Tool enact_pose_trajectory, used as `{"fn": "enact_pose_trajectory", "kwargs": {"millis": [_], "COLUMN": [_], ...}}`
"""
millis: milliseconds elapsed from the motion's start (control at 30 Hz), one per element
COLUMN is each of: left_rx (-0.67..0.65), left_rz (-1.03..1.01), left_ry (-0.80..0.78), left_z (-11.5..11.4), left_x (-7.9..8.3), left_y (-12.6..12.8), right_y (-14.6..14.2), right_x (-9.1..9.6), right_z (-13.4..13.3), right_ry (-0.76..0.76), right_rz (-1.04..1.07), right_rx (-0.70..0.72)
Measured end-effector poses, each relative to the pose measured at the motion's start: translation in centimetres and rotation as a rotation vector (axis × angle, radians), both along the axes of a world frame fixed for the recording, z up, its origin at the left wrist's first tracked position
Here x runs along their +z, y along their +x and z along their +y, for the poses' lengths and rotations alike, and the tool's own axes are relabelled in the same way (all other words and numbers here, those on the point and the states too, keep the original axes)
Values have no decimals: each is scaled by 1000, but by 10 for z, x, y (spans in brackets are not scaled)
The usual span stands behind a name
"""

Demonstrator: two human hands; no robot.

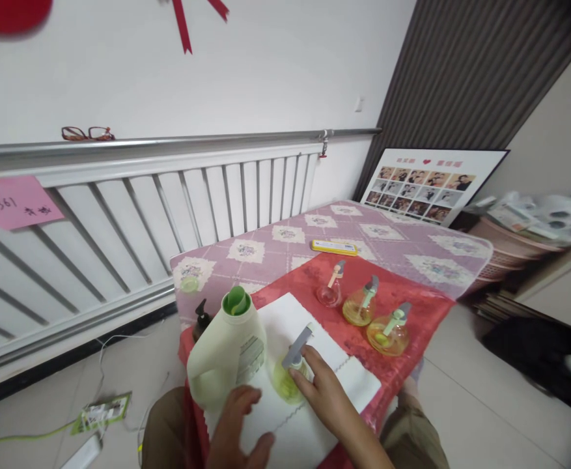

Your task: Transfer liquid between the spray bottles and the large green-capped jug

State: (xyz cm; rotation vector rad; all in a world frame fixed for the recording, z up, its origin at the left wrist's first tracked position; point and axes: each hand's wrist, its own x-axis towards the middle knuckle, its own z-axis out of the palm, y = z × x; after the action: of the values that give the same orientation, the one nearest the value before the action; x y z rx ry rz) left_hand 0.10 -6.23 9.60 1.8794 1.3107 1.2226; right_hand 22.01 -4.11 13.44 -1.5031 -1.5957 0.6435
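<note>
My right hand point(321, 387) has its thumb and fingers closed on the neck of a clear, round pump bottle point(288, 385) with yellow-green liquid and a grey pump head. The bottle stands on a white paper towel point(285, 319). Nearer to me, my left hand point(241, 426) hovers with fingers apart, holding nothing. Beside it stands a large pale green jug point(221, 361), its green mouth uncapped. Three similar pump bottles are on the red cloth point(285, 280) to the right: one looks nearly empty point(330, 293), another holds yellow liquid point(360, 307), and the third holds amber liquid point(387, 335).
A dark pump bottle point(201, 319) stands behind the jug. A pale green cap point(189, 284) lies at the table's left edge, and a yellow-and-white case point(334, 247) farther back. A white radiator point(192, 202) lines the wall. Cables and a power strip point(83, 453) lie on the floor.
</note>
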Motion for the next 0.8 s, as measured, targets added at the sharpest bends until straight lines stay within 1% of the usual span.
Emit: {"fn": "enact_pose_trajectory", "kwargs": {"millis": [33, 67, 100, 133, 200, 267, 367, 467, 567, 633, 700, 800], "left_rx": [-99, -160, -179, -140, -117, -144, -192, -193, -190, -176, -179, -192], "left_rz": [-12, -7, 15, 12, -4, -53, -106, -112, -112, -97, -76, -59], "left_ry": [-47, -93, -136, -158, -170, -165, -157, -162, -165, -168, -167, -146], "left_z": [-1, 1, 4, 8, 18, 26, 33, 34, 34, 35, 36, 36], "left_x": [-8, -15, -21, -25, -27, -25, -23, -27, -31, -31, -29, -27], "left_y": [18, 34, 49, 61, 79, 89, 96, 97, 95, 94, 94, 94], "right_y": [-2, -4, -5, -6, -7, -8, -12, -19, -26, -28, -26, -21], "right_x": [0, -1, -2, -3, -4, -4, -4, -6, -9, -10, -9, -7], "right_z": [-2, -3, -5, -6, -9, -11, -14, -14, -11, -9, -9, -12], "right_ry": [4, 9, 12, 12, 6, -5, -43, -82, -76, -38, 17, 83], "right_rz": [19, 37, 53, 65, 79, 91, 155, 234, 268, 275, 267, 252], "right_rx": [5, 6, 5, 1, -11, -22, -102, -256, -336, -345, -315, -189]}}
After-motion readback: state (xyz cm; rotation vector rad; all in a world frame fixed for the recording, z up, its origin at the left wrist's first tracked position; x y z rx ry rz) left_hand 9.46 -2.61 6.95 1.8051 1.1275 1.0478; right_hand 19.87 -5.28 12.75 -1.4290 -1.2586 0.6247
